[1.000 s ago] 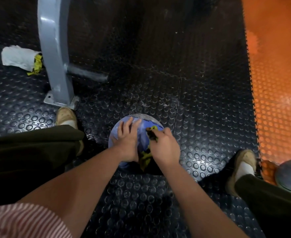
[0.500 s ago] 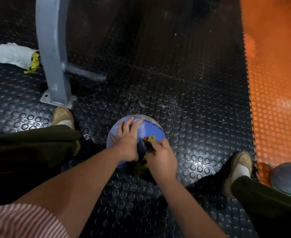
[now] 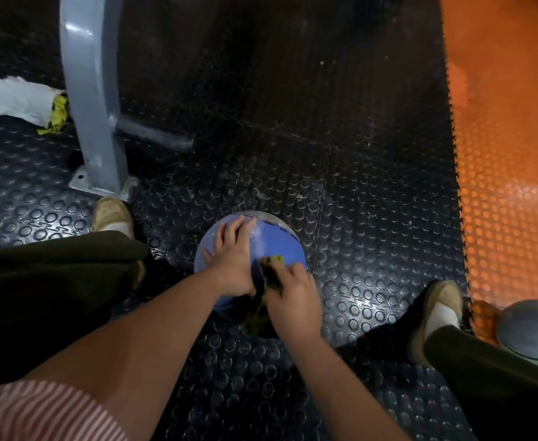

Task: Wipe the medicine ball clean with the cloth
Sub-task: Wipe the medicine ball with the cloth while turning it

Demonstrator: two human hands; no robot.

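Note:
A blue medicine ball with a grey, dusty far patch sits on the studded black floor between my feet. My left hand lies flat on its top left side, fingers straight and spread toward the far edge. My right hand grips a dark and yellow-green cloth and presses it on the ball's near right side. Part of the cloth hangs down below my right hand. The near lower part of the ball is hidden by both hands.
A grey metal frame leg with a floor plate stands at the far left. A white roll with yellow cloth lies beyond it. Orange studded matting fills the right side. Another grey ball sits at the right edge by my right shoe.
My right hand has drawn the cloth a little toward me down the ball's near side. My left hand has stayed flat on the ball.

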